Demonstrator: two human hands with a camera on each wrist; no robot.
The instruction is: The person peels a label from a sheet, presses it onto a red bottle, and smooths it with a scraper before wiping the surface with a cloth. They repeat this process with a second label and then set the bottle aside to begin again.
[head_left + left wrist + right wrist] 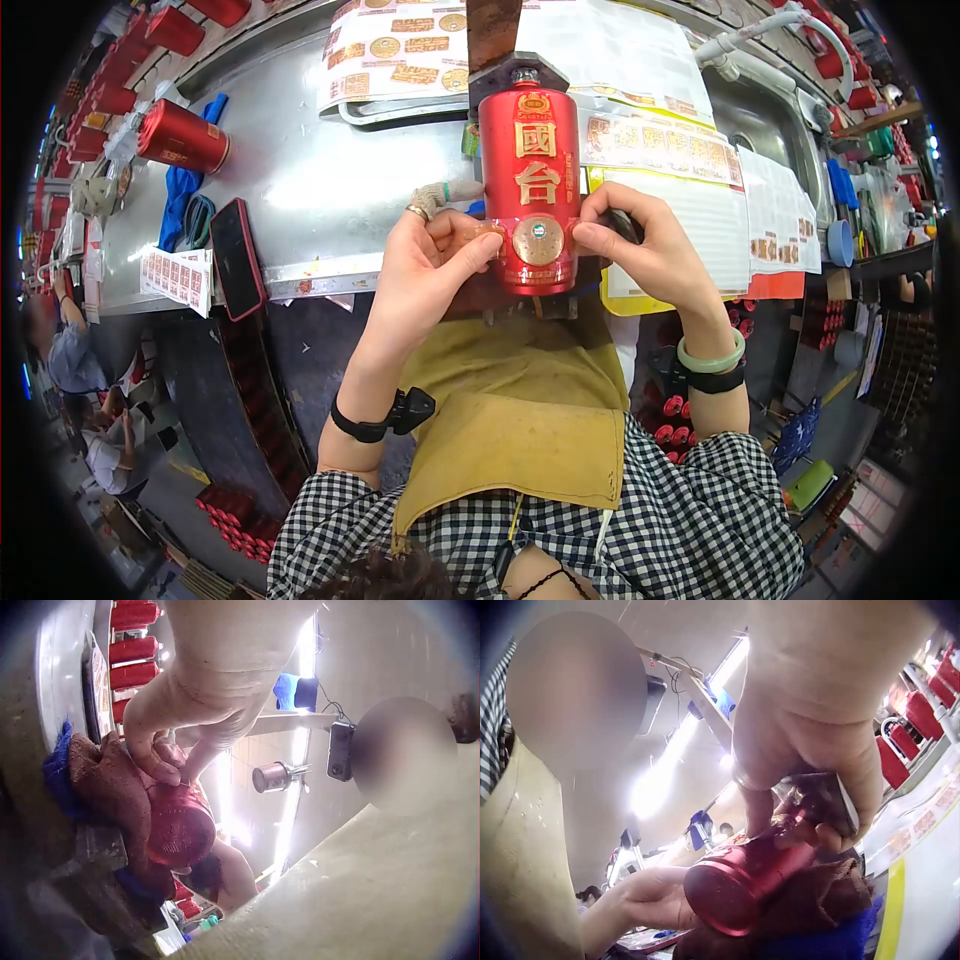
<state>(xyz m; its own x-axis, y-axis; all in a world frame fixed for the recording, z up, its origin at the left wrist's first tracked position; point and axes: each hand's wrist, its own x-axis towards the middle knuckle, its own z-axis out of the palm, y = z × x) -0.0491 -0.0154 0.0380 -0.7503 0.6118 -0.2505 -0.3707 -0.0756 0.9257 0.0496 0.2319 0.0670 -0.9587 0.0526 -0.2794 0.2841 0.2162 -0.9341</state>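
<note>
On the metal table [300, 190], both hands [430, 265] [640, 245] pinch a sticker [537, 241] onto the red bottle [530, 160]; smoothing comes next, probably.

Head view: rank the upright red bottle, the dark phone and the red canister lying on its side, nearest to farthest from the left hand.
1. The red bottle, at centre; the left hand pinches its lower label.
2. The phone, left of that hand, at the counter's near edge.
3. The red canister, far left, farther back on the counter.
</note>
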